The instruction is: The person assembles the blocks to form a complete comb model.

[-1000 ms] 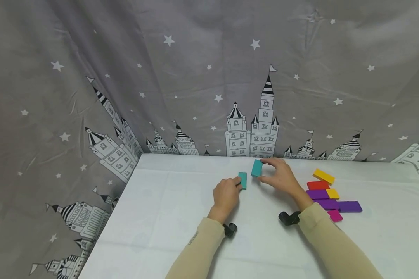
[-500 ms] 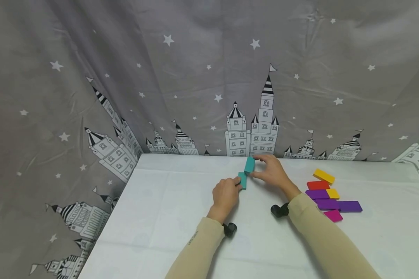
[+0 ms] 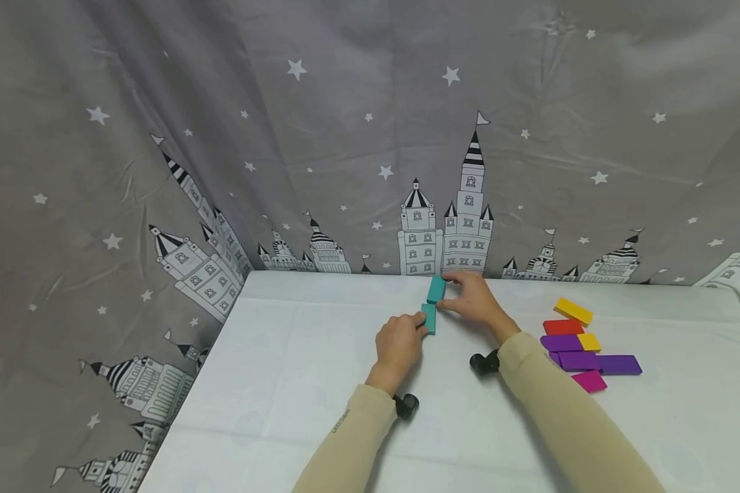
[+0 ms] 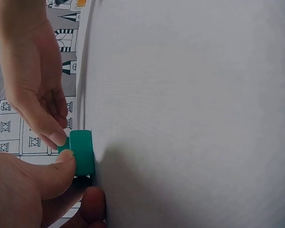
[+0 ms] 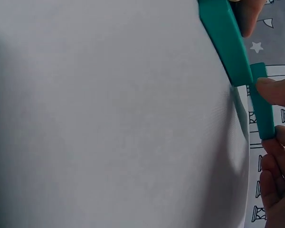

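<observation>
Two teal domino-like blocks meet nearly end to end near the back edge of the white table. My left hand (image 3: 401, 347) grips the nearer block (image 3: 429, 319) by its left side; in the left wrist view the thumb lies against this block (image 4: 83, 153). Just beyond it, the farther block (image 3: 436, 289) is pinched at its ends by my right hand (image 3: 472, 299). The right wrist view shows thumb and fingers round that farther block (image 5: 263, 107), with the nearer block (image 5: 224, 42) above it. Whether the two blocks touch I cannot tell.
Several more blocks lie to the right: yellow (image 3: 573, 311), red (image 3: 563, 327), purple (image 3: 620, 365) and pink (image 3: 589, 381), some touching. A grey curtain (image 3: 333, 137) printed with castles and stars hangs behind the white table (image 3: 271, 383).
My right hand has moved left with its teal block, bringing it down to the far end of the other one. The left hand and its block have stayed in place.
</observation>
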